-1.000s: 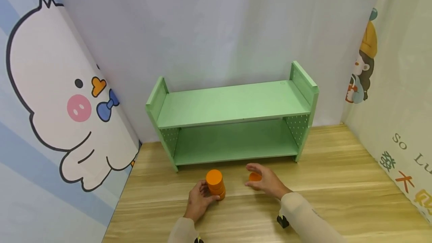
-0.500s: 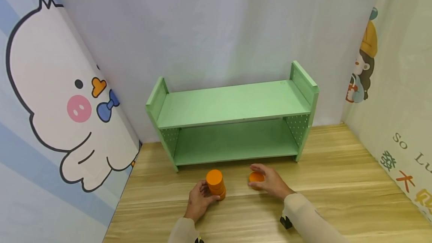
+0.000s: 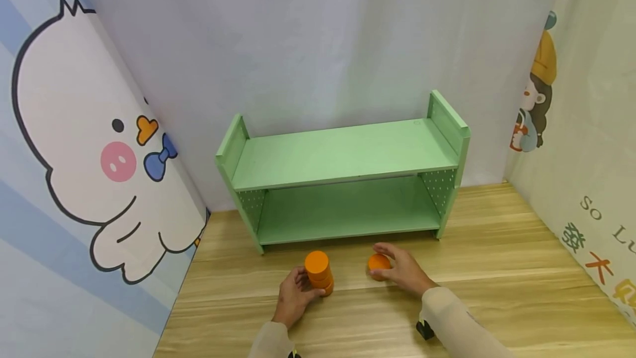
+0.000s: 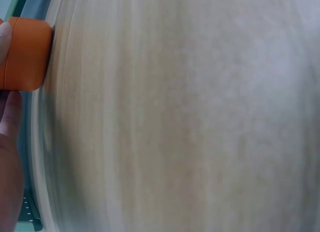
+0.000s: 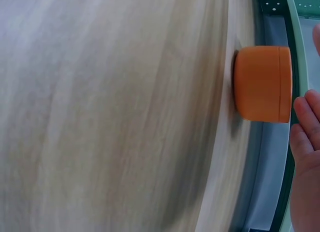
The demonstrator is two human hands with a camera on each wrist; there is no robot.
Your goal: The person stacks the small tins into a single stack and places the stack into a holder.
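Observation:
In the head view my left hand [image 3: 293, 297] holds a stack of round orange lidded jars [image 3: 317, 263], thumb and fingers on either side. The left wrist view catches the lower orange jar [image 4: 30, 54] at its left edge, thumb at the lid's side and a finger below. Farther right, a single orange jar [image 3: 379, 264] stands on the table. My right hand [image 3: 403, 270] is beside it, thumb and fingers spread around its right side. In the right wrist view, the fingers [image 5: 307, 117] are apart from this jar [image 5: 262, 84], near its lid end.
A green two-tier shelf [image 3: 343, 181] stands behind both hands, its front edge close to the jars. The wood-grain table [image 3: 497, 269] extends to both sides. A pale curtain [image 3: 323, 43] hangs behind the shelf, with printed cloths at left and right.
My right hand has shifted slightly to the right, and more of the single jar's top now shows. The left hand stays in place on the stack.

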